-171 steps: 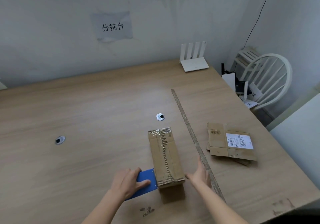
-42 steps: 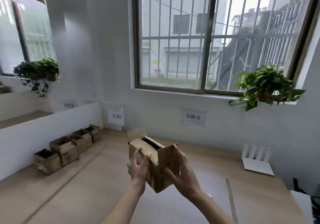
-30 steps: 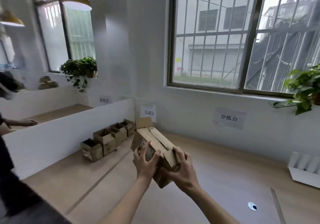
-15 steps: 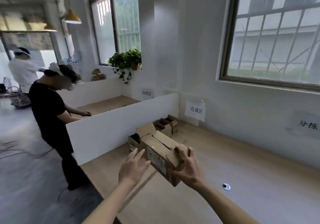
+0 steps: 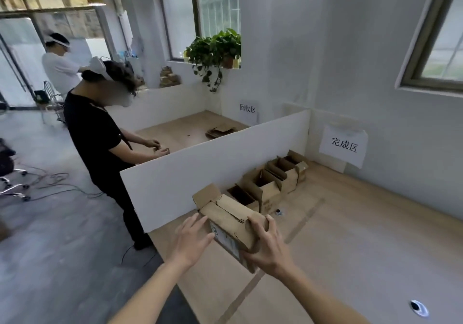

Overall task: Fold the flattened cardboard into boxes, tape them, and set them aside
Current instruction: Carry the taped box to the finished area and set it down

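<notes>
Four open-topped boxes [image 5: 269,185] line the desk's [image 5: 363,236] left edge beside the white divider [image 5: 200,168]. Right hand [image 5: 266,244] grips a folded box [image 5: 230,219] above the desk's near-left corner; left hand [image 5: 191,241] hovers beside it, fingers spread, holding nothing.

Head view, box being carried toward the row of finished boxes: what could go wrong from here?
1. Only the right hand grips the box, at one end; the left hand looks open beside it, so it might tip or slip.
2. Its raised flap could catch the nearest finished box in the row.
</notes>
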`<state>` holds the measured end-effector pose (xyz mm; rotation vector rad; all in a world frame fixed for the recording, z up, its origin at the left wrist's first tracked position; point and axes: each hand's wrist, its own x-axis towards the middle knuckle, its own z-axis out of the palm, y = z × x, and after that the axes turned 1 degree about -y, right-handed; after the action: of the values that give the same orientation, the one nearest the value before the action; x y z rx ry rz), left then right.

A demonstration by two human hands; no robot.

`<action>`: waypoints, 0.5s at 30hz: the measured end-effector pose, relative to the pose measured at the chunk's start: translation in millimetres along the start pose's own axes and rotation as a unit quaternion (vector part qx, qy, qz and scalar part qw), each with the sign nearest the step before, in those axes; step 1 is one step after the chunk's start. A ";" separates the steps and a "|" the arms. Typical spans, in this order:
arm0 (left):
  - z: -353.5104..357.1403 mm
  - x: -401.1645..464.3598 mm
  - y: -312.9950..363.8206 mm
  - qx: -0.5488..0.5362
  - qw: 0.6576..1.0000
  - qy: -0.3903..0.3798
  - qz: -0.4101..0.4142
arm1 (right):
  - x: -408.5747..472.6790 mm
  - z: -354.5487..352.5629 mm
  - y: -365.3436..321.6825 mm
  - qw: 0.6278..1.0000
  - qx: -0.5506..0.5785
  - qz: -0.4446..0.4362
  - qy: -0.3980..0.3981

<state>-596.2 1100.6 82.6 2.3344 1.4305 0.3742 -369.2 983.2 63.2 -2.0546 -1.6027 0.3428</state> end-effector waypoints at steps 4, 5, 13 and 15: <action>23.5 48.3 -44.0 0.037 0.999 -0.034 0.016 | 44.3 54.9 3.5 1.000 0.008 0.021 -0.015; 32.8 61.5 -55.6 0.038 0.998 -0.046 0.020 | 54.9 70.5 5.8 0.999 0.012 0.028 -0.019; 137.1 176.8 -154.9 0.081 0.978 -0.147 0.126 | 126.4 210.8 34.6 0.990 0.036 0.130 -0.040; 160.9 203.1 -170.5 0.088 0.970 -0.164 0.158 | 142.6 234.8 45.8 0.987 0.049 0.149 -0.036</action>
<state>-574.4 1324.0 -131.5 2.6202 0.9737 -0.0628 -407.6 1166.7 -142.8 -2.2275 -1.2880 0.5956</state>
